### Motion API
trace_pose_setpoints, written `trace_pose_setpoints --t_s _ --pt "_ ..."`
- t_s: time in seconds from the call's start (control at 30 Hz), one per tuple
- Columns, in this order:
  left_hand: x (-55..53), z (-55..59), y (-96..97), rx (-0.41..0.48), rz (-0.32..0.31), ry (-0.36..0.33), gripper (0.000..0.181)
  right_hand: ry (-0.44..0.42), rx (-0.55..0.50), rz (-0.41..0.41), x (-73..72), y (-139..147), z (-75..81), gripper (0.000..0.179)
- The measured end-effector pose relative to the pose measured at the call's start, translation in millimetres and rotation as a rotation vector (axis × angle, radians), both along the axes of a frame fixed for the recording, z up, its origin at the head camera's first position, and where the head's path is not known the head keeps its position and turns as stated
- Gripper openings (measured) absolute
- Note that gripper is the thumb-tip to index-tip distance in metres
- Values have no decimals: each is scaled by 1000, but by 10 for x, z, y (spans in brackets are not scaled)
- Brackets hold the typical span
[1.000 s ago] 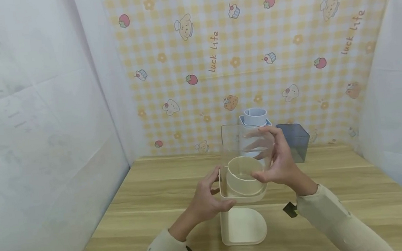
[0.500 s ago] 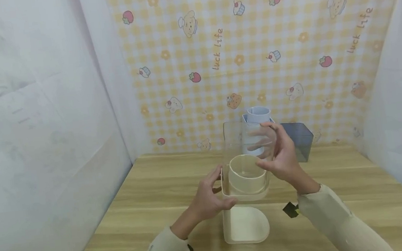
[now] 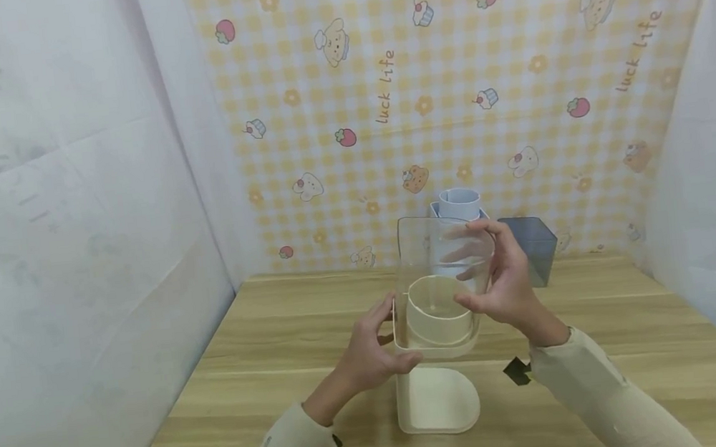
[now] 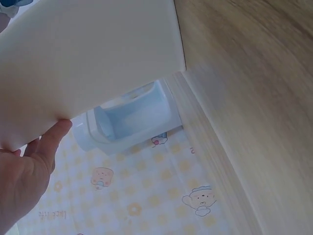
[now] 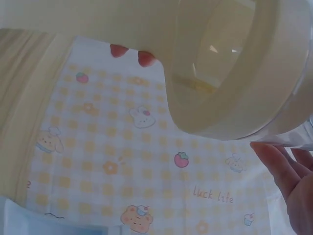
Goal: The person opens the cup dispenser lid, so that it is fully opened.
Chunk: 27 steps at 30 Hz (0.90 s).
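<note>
A cream plastic stand [image 3: 438,401] rises from the table, with a rounded base and a round ring [image 3: 441,327] on its upper part. My left hand [image 3: 367,352] grips the upper part's left side, thumb in front; in the left wrist view its fingers [image 4: 57,134] lie at the edge of a flat cream panel [image 4: 93,58]. A clear see-through container [image 3: 415,254] stands upright over the ring. My right hand [image 3: 506,285] holds its right side between thumb and spread fingers. The right wrist view shows the ring's underside and my right fingertips [image 5: 266,149] against the container.
Behind the clear container stands a similar light blue stand [image 3: 460,205], with a dark blue see-through box [image 3: 533,246] to its right. The wooden table [image 3: 266,347] meets a yellow checked cloth [image 3: 298,143] at the back and white sheets [image 3: 110,276] at the sides.
The head view has shifted slightly. My right thumb sits a little higher near the ring; both hands keep their holds, and the clear container stays in about the same place.
</note>
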<state>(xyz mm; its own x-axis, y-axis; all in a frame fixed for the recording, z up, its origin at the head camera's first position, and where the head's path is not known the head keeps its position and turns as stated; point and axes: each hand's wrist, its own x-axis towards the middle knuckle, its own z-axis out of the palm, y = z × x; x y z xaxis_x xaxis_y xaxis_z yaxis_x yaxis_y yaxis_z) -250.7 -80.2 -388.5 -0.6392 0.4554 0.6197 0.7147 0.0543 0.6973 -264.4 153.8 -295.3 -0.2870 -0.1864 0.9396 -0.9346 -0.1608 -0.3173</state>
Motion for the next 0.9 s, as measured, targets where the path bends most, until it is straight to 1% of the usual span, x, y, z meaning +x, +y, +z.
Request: trace_pose_setpoints --t_s 0.1,0.23,0.33,0.57,0.63,0.77,0.83,0.9 --pt "-5 -8 9 -2 0 -12 99 -34 -12 7 -4 17 14 89" --pt "1 -14 4 -6 3 -29 96 -121 -68 83 -11 46 50 77" --pt "3 -15 -10 -20 14 -31 96 -157 -105 123 -7 76 127 75" --pt "-19 -10 -28 6 12 -33 96 -154 -175 106 28 215 387 79" --pt "-19 -8 -26 9 15 -34 96 -144 -208 130 33 278 439 79" --pt "-16 -14 -17 12 28 -44 97 -138 -286 206 41 427 499 79" --pt "-18 -20 -8 10 26 -45 98 -141 -326 230 56 517 510 78" --pt "-17 -23 -2 4 23 -47 98 -141 -348 216 77 618 506 78"
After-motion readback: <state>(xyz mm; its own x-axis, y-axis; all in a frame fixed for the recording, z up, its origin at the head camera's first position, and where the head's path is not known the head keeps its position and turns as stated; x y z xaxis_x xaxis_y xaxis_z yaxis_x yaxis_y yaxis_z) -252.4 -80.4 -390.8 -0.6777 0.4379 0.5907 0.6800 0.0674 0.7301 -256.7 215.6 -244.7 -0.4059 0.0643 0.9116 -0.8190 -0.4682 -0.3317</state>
